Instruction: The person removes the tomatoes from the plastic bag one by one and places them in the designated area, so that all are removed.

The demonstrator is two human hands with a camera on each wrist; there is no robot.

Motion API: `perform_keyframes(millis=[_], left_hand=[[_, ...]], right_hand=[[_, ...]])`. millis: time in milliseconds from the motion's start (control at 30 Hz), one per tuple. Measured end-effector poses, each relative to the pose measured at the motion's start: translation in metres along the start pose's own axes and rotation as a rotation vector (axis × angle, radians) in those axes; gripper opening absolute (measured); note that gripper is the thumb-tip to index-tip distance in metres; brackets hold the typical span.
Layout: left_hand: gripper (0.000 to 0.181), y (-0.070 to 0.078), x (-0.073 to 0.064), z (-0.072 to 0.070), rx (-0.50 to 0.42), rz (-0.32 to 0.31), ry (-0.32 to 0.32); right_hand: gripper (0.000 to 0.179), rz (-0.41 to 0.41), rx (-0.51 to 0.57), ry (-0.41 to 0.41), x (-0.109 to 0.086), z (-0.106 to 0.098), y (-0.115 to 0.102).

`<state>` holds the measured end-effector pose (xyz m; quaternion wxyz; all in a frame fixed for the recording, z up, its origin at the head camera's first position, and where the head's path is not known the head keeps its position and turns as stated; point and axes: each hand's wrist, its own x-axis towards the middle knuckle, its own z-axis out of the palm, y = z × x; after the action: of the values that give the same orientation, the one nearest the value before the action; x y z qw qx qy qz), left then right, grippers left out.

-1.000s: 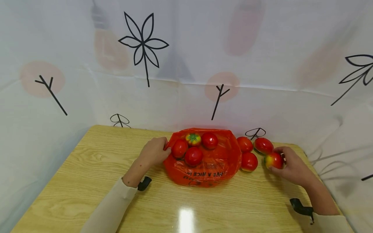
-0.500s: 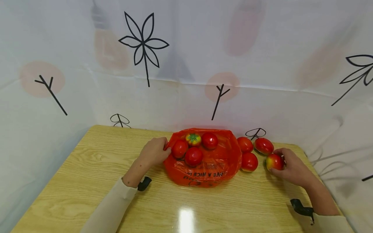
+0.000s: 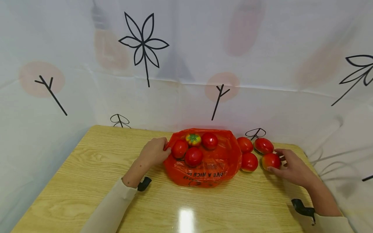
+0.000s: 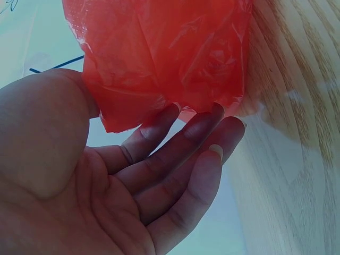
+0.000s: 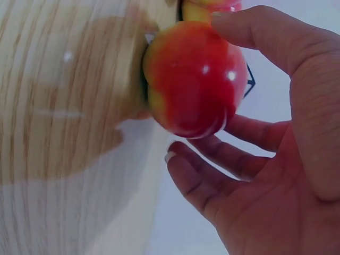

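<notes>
A red plastic bag lies spread on the table with its mouth open, several shiny red tomatoes inside; one shows a green star-shaped calyx. My left hand pinches the bag's left edge; in the left wrist view the thumb lies against the red plastic and the fingers curve at its lower edge. To the right of the bag, my right hand has its thumb and curved fingers around a tomato. In the right wrist view this tomato is red with yellow, the thumb tip at its upper edge.
Three more tomatoes, one close by the bag's right edge, one behind it and one near the back edge, lie outside the bag. The wooden table meets a patterned white cloth at back and sides.
The tomato at my right hand has shifted slightly left and turned, showing more red, with the right fingers a little more spread. The left hand and bag stay as they were.
</notes>
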<state>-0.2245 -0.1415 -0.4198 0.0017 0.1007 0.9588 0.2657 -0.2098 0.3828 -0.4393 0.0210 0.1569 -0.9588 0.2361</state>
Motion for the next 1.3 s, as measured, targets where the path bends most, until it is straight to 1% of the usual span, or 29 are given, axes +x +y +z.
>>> perform_keyframes(millis=[167,233,433,567,733,900,1067,1167,1300], left_hand=[[0.019,0.000,0.001,0.000,0.007,-0.001,-0.001],[0.019,0.000,0.001,0.000,0.009,-0.002,-0.002],[0.018,0.000,0.001,0.001,0.015,0.003,-0.002],[0.018,0.000,0.002,0.001,0.016,0.007,-0.001],[0.018,-0.001,0.003,0.003,0.017,0.007,0.001],[0.019,0.000,0.002,0.003,0.009,0.003,-0.001],[0.018,0.001,0.002,0.003,-0.001,0.006,-0.008],[0.019,0.001,0.001,0.003,0.002,0.001,-0.011],[0.019,0.001,0.001,0.002,0.006,-0.005,-0.008]], right_hand=[[0.076,-0.027,-0.019,0.023,-0.002,-0.002,-0.004],[0.074,-0.045,-0.034,0.044,-0.003,-0.003,-0.006],[0.069,-0.155,-0.070,0.150,-0.003,-0.005,-0.014],[0.068,-0.196,-0.081,0.191,-0.003,-0.007,-0.027],[0.064,-0.217,-0.088,0.206,-0.001,-0.010,-0.045],[0.059,-0.211,-0.098,0.206,0.000,-0.013,-0.058],[0.059,-0.205,-0.069,0.193,0.002,-0.012,-0.070],[0.059,-0.238,-0.043,0.197,0.004,-0.010,-0.076],[0.060,-0.312,-0.021,0.224,0.008,-0.009,-0.083]])
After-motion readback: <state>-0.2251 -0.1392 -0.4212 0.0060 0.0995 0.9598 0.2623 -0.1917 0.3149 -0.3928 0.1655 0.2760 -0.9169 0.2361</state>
